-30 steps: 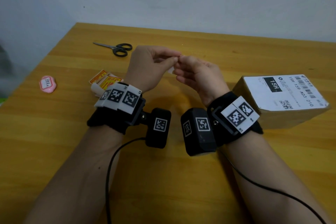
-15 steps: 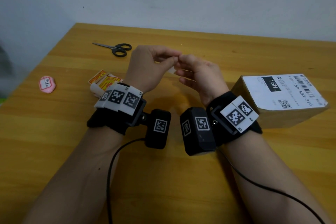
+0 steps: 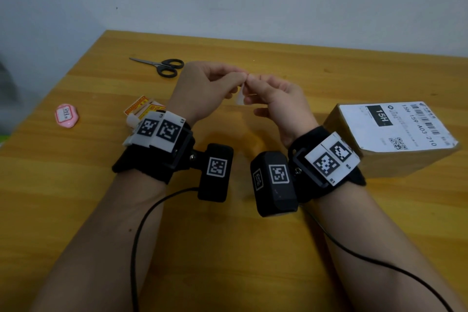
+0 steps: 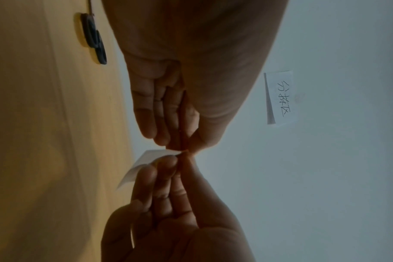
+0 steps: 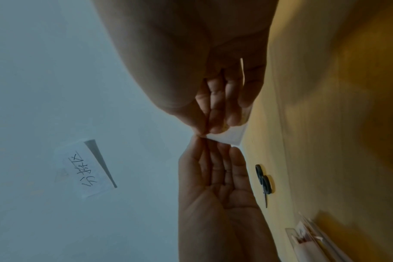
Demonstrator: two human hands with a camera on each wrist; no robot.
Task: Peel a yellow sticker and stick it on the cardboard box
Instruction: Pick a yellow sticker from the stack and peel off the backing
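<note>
Lying around the raised hands are black-handled scissors toward the far edge, a pink eraser at the left, and a stack of yellow stickers half hidden behind the left wrist. Left hand and right hand each pinch one small white slip between fingertips, above bare wooden table. Well right sits the cardboard box, near that table edge, its white label up.

Bare forearms; black wrist straps bearing white fiducial tags, black camera modules, trailing black cables.
</note>
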